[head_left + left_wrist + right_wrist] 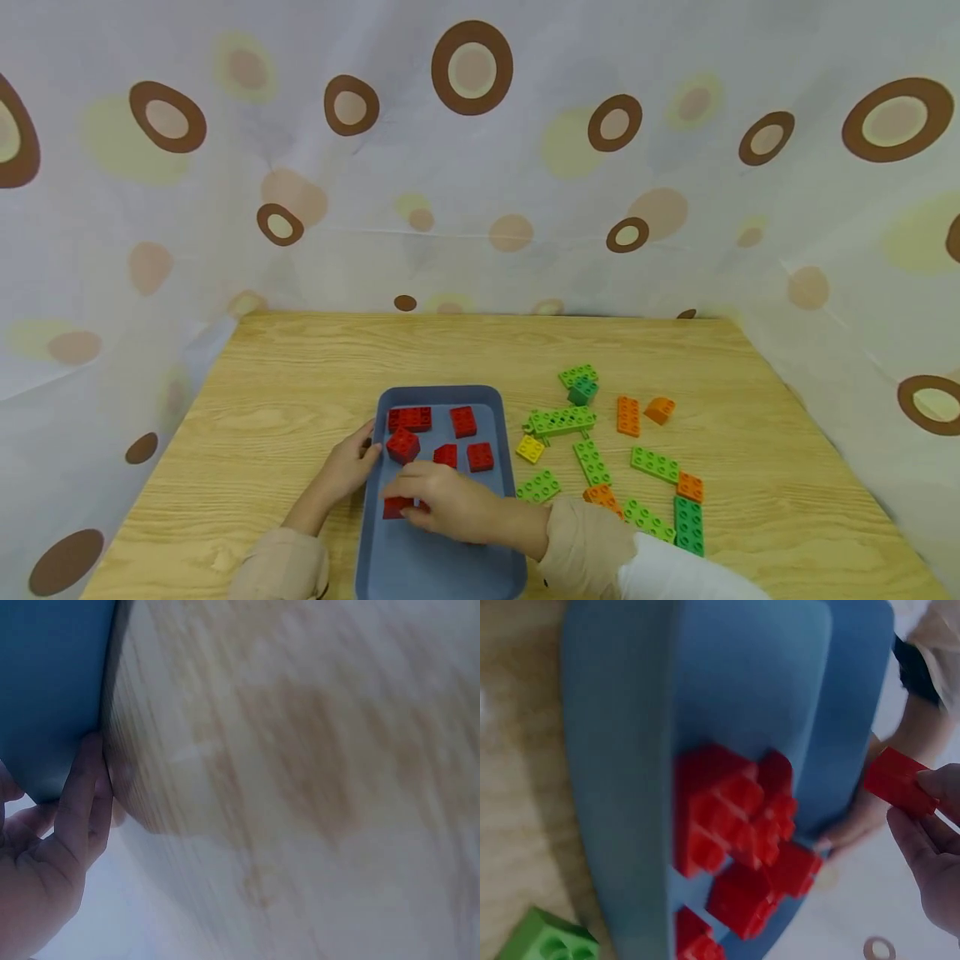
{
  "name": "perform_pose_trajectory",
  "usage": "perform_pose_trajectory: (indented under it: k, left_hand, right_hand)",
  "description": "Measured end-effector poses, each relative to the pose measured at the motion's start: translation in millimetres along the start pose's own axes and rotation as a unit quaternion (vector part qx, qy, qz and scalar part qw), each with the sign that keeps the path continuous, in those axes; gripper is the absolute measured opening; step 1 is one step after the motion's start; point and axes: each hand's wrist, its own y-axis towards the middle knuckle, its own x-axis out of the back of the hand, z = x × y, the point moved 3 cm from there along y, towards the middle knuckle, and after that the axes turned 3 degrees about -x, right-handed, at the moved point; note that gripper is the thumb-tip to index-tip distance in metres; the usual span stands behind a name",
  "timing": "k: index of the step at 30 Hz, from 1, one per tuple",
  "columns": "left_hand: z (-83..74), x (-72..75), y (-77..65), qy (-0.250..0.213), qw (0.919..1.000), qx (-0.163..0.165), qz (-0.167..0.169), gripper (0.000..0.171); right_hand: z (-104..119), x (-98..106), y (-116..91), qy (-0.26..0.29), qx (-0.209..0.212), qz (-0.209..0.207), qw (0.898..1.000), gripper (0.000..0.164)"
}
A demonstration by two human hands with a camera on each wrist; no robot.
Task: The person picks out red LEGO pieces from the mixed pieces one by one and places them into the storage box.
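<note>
My right hand (452, 502) pinches a red brick (898, 780) between thumb and fingers above the blue-grey tray (435, 575). Several other red bricks, among them one red brick (480, 457) near the tray's right wall, lie loose in the tray's far half. At the tray's left side, my left hand (347, 467) holds the wall, its thumb at the rim. In the left wrist view, the fingers (77, 806) of that hand lie against the tray's outside. My right hand hides part of the tray's middle in the head view.
Right of the tray, loose bricks lie scattered on the wooden table (300, 358): light green plates (655, 464), a yellow brick (530, 449), orange pieces (628, 416) and dark green ones (688, 525). A patterned cloth (480, 167) hangs behind and beside the table.
</note>
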Motion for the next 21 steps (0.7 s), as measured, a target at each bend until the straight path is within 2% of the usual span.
perform_pose_trajectory:
  k: [6,13,17,21]
  left_hand:
    - [-3.3,-3.3,0.7,-0.004,1.0,0.001,0.001,0.048]
    - [-3.9,-2.5,0.2,-0.001,1.0,-0.001,0.006,0.048]
    - [-1.2,-3.1,-1.2,-0.007,0.9999,0.007,0.004,0.048]
    - [0.2,-3.1,-3.7,-0.012,0.9999,0.0,-0.002,0.047]
  right_hand:
    - [0.7,-23.0,-9.5,-0.034,0.013,0.057,0.998,0.027]
    - [-2.0,-38.4,-15.4,-0.05,0.027,0.061,0.997,0.026]
    - [-2.7,-41.5,-15.6,-0.052,0.023,0.069,0.996,0.027]
    - [-3.2,-40.7,-16.9,-0.053,0.02,0.075,0.996,0.031]
